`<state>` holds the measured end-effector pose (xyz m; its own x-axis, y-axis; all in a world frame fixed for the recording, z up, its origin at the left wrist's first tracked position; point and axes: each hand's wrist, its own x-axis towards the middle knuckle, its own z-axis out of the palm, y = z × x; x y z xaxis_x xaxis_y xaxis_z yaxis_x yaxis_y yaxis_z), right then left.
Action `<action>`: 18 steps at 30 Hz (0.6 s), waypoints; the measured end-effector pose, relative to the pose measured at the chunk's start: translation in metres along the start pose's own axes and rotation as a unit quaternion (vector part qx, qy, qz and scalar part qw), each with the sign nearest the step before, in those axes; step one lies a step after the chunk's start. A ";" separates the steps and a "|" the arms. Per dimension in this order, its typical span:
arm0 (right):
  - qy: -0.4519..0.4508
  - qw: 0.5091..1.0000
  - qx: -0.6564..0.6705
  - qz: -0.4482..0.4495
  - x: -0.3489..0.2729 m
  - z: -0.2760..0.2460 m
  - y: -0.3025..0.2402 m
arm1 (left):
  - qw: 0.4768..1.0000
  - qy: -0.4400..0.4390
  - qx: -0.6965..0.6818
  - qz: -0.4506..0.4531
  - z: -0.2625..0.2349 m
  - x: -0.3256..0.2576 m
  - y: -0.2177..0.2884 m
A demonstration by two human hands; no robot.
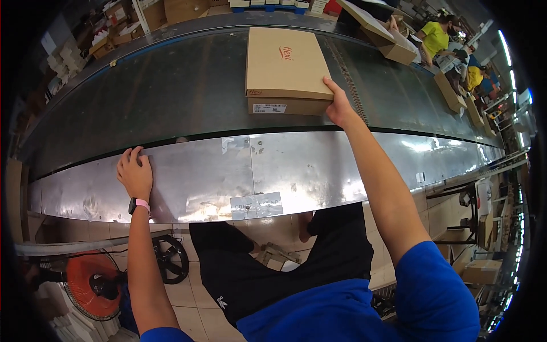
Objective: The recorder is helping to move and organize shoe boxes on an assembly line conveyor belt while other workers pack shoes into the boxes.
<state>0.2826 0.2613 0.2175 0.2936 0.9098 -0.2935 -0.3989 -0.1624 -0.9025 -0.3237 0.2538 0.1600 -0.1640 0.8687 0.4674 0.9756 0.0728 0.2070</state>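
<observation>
A brown lidded cardboard shoebox (290, 65) rests on the dark conveyor belt (182, 80), with red print on its lid and a white label on its near side. My right hand (340, 105) grips the box at its right near corner, a finger along the lid's edge; the other fingers are partly hidden. To the left, my left hand (135, 171) lies on the shiny metal ledge (307, 165), its fingers stretched toward the belt's near edge and nothing in them. The left wrist wears a dark watch with a pink band.
An orange fan (94, 282) and a black handwheel (170, 259) sit below the ledge at the left. Farther along the belt at the right are open cardboard boxes (396, 52) and other people at work (437, 39). Stacked cartons (117, 25) stand beyond the belt at the far left.
</observation>
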 end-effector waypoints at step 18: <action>-0.001 1.000 0.018 -0.008 0.002 0.002 0.002 | 1.000 -0.015 -0.005 -0.004 0.002 0.000 0.001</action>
<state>0.2807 0.2632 0.2161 0.2989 0.9127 -0.2787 -0.4246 -0.1344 -0.8953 -0.3224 0.2549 0.1590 -0.1679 0.8823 0.4398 0.9727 0.0758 0.2192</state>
